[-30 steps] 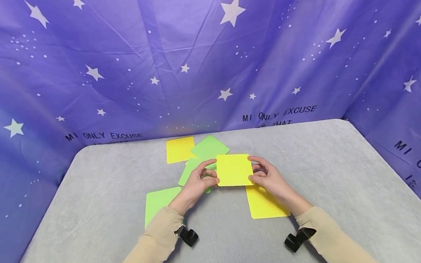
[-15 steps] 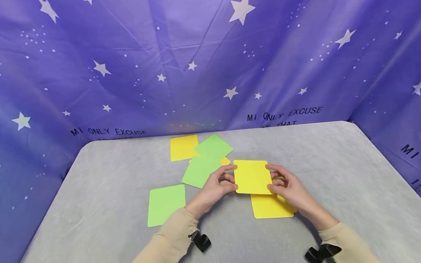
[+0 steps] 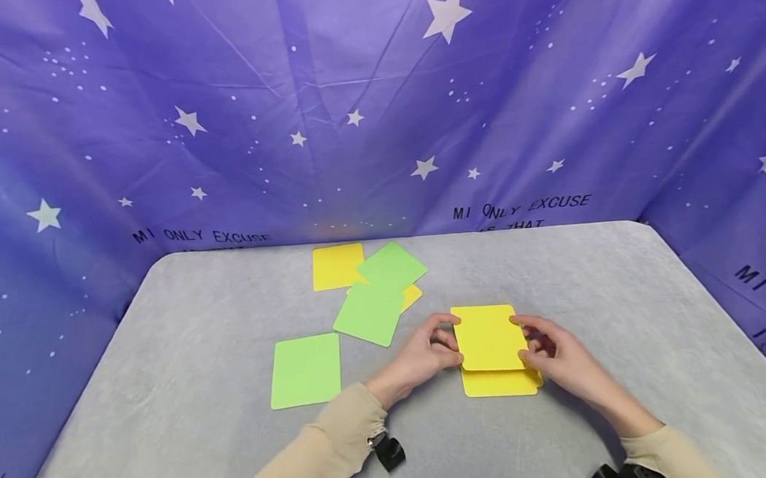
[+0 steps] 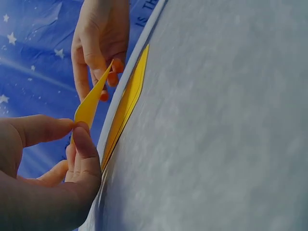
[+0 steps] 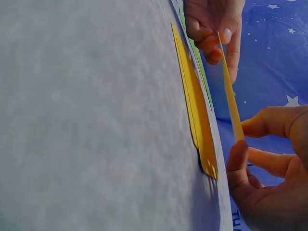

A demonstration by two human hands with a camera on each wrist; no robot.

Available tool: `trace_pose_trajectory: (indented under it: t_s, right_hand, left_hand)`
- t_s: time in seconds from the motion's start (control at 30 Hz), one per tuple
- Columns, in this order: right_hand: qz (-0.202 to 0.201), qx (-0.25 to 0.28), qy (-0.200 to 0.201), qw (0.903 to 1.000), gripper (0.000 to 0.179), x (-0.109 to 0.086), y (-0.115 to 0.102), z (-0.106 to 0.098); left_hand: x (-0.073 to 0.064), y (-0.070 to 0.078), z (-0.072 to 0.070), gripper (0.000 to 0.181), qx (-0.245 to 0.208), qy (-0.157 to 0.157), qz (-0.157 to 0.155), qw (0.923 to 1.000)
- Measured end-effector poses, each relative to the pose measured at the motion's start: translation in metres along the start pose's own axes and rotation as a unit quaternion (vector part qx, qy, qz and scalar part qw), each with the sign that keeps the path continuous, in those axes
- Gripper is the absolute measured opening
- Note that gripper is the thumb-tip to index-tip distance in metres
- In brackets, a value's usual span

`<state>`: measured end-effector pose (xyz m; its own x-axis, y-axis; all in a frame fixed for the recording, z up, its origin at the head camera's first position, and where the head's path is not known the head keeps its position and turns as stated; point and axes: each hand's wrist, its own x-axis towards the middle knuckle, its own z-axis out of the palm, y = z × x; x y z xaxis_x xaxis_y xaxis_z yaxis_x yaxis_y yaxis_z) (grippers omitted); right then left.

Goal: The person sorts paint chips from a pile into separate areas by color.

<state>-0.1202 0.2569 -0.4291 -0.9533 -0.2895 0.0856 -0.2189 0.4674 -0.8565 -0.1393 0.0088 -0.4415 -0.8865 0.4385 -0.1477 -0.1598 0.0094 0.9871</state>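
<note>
Between my hands is a square yellow card (image 3: 490, 337), held above the table. My left hand (image 3: 426, 353) pinches its left edge between thumb and fingers. On the opposite edge my right hand (image 3: 557, 352) pinches it the same way. Beneath it lie yellow cards (image 3: 500, 384), slightly offset from each other and mostly covered in the head view. Both wrist views show the held card edge-on, with a gap between it and the yellow cards (image 5: 195, 103) on the table.
A green card (image 3: 305, 370) lies alone at the left. Farther back, two green cards (image 3: 369, 314) overlap, with part of a yellow card (image 3: 411, 296) showing under them. Another yellow card (image 3: 337, 267) lies near the far edge of the grey table (image 3: 196, 309). A purple star-patterned curtain (image 3: 238, 131) hangs behind.
Both hands have carried the held yellow card to the right and toward the person, from beside the green cards to over the yellow cards. The view has shifted slightly.
</note>
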Motion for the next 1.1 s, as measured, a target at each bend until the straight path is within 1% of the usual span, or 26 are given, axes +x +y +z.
trace_pose_trajectory:
  t_s: [0.17,0.27,0.43,0.5,0.6,0.73,0.83,0.93,1.0,1.1]
  right_hand:
    - [0.010,-0.055,-0.025,0.9981,0.047,-0.006,-0.001,-0.006]
    - [0.012,-0.097,-0.035,0.9946,0.048,-0.010,-0.001,-0.007]
    - [-0.005,-0.175,-0.033,0.9840,0.047,-0.012,-0.001,-0.005]
    - [-0.008,-0.190,-0.027,0.9814,0.048,-0.012,-0.001,-0.004]
    - [0.003,-0.196,-0.027,0.9803,0.048,-0.012,0.000,-0.002]
    - [0.017,-0.191,-0.037,0.9808,0.048,-0.014,-0.001,-0.002]
    - [0.005,-0.178,-0.033,0.9835,0.046,-0.017,0.000,-0.002]
    - [-0.021,-0.163,-0.015,0.9863,0.043,-0.018,0.001,-0.002]
    - [-0.039,-0.159,-0.001,0.9865,0.041,-0.017,0.001,-0.002]
    - [-0.049,-0.161,0.006,0.9858,0.041,-0.013,-0.001,-0.001]
  left_hand:
    - [-0.003,0.001,0.006,0.047,0.018,-0.020,-0.024,0.9993]
    - [-0.007,0.002,0.006,0.045,0.028,-0.030,-0.038,0.9984]
    - [-0.012,0.003,0.004,0.043,0.038,-0.036,-0.052,0.9972]
    - [-0.014,0.002,0.001,0.040,0.033,-0.038,-0.053,0.9973]
    - [-0.016,0.001,-0.004,0.034,0.029,-0.040,-0.052,0.9974]
    - [-0.020,0.003,-0.012,0.028,0.029,-0.039,-0.051,0.9975]
    - [-0.024,0.003,-0.019,0.026,0.025,-0.033,-0.049,0.9979]
    - [-0.027,0.003,-0.027,0.026,0.024,-0.024,-0.038,0.9987]
    - [-0.029,0.005,-0.033,0.026,0.025,-0.016,-0.031,0.9991]
    - [-0.029,0.006,-0.043,0.027,0.024,0.001,-0.021,0.9995]
